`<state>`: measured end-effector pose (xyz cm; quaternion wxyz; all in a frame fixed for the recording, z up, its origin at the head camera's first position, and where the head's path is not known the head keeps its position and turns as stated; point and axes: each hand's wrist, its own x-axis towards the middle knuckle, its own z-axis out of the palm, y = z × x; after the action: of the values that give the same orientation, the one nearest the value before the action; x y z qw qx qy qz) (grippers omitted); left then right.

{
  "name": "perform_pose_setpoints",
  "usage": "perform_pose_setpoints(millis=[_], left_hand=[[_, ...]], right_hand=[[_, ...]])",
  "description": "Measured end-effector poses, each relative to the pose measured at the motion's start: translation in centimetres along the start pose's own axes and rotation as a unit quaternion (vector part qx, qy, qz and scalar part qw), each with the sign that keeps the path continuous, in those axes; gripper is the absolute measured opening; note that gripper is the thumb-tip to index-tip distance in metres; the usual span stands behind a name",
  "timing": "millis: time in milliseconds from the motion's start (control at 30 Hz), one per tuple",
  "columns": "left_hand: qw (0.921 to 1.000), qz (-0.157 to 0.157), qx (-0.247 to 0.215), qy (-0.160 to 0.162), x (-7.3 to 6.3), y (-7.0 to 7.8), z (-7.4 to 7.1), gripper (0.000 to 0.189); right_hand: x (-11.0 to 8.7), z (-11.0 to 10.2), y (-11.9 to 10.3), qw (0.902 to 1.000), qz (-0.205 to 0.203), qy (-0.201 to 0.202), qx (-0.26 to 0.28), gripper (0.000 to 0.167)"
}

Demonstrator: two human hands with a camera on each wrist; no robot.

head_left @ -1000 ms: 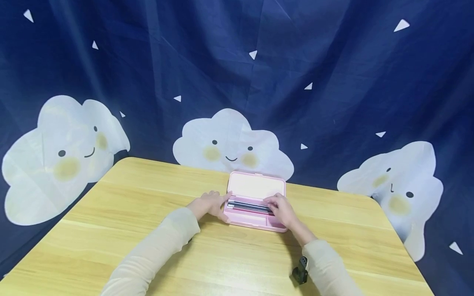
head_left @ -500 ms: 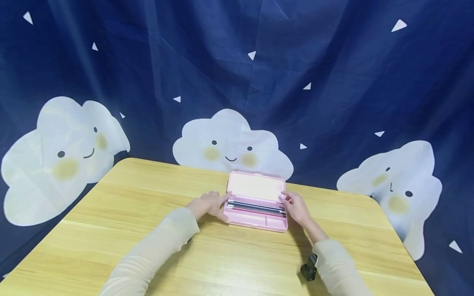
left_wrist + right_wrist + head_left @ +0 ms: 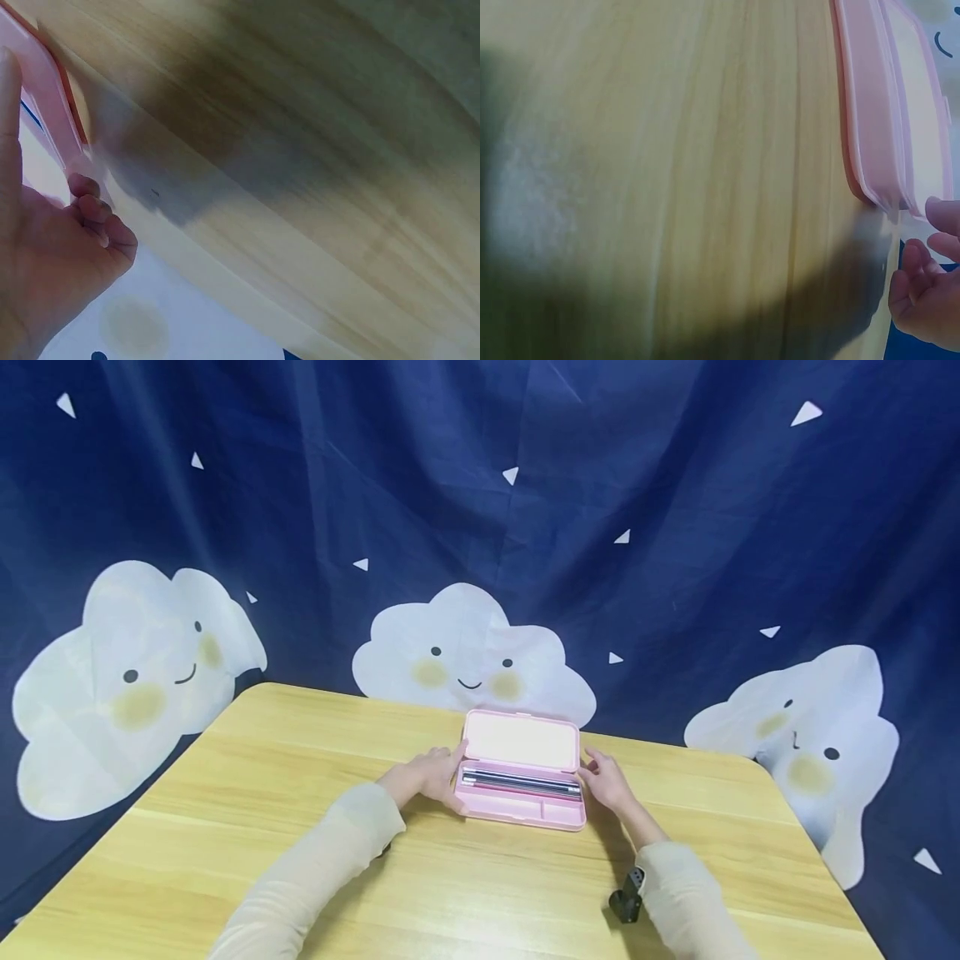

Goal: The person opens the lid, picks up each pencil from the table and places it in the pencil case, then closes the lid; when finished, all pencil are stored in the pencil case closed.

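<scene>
An opened pink pencil case (image 3: 487, 810) lies near the table's back edge, its lid (image 3: 521, 740) raised at the rear. Several slim dark pencils (image 3: 517, 782) with pale ends lie in its long rear compartment. My left hand (image 3: 431, 777) holds the case's left end, the thumb at the front corner and a finger up by the lid. In the left wrist view, the thumb stretches along the case and the other fingers are curled. Beside the right end, my right hand (image 3: 609, 785) has loosely bent fingers close to the lid's corner and nothing in its grasp.
The case stands on a wooden table (image 3: 465, 893) with rounded back corners. Behind it hangs a dark blue curtain (image 3: 450, 460) printed with clouds and white triangles. A small black device (image 3: 627, 897) sits at the right wrist.
My right hand has let go of the pencils and moved right, out of the case to beside its right end. My left hand has stayed at the left end.
</scene>
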<state>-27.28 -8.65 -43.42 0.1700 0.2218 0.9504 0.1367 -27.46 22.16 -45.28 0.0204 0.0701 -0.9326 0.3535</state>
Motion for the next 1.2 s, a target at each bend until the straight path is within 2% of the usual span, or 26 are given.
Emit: perform_pose_setpoints(millis=[133,167,267,367,400,500,633,767,900,1067,1200], left_hand=[[0.9981,0.009,-0.058,0.022,0.2,-0.1,0.2,0.130],[0.9970,0.010,-0.071,0.031,0.3,-0.2,0.2,0.130],[0.9941,0.006,-0.097,0.048,0.6,-0.5,0.3,0.124],[0.9910,0.010,-0.117,0.065,1.0,-0.8,0.4,0.111],[0.9896,0.011,-0.126,0.068,1.1,-0.9,0.3,0.107],[0.9858,0.027,-0.146,0.080,1.4,-0.9,0.3,0.090],[0.9805,0.049,-0.167,0.091,1.7,-1.0,0.2,0.071],[0.9688,0.051,-0.222,0.097,2.0,-0.8,0.3,0.054],[0.9555,0.029,-0.279,0.091,2.2,-0.6,0.6,0.038],[0.9440,0.007,-0.318,0.090,2.3,-0.4,0.8,0.035],[0.9354,-0.002,-0.341,0.093,2.4,-0.3,0.7,0.040]], right_hand=[[0.4,0.4,1.1,0.9996,-0.007,-0.016,0.022,0.047],[0.9,0.7,2.2,0.9989,-0.030,-0.012,0.034,0.047],[1.4,1.0,3.1,0.9980,-0.046,-0.014,0.040,0.047],[1.2,0.9,2.6,0.9987,-0.030,-0.012,0.039,0.043],[0.8,0.6,1.5,0.9993,-0.001,-0.019,0.031,0.042],[0.5,0.4,0.5,0.9991,0.024,-0.025,0.026,0.040],[0.5,0.5,0.2,0.9972,0.052,-0.032,0.044,0.039],[0.3,0.5,0.1,0.9942,0.067,-0.029,0.079,0.039],[0.1,0.6,0.3,0.9907,0.078,-0.031,0.107,0.042],[0.1,0.7,0.5,0.9867,0.090,-0.031,0.132,0.044],[0.0,0.8,0.5,0.9854,0.094,-0.031,0.139,0.046]])
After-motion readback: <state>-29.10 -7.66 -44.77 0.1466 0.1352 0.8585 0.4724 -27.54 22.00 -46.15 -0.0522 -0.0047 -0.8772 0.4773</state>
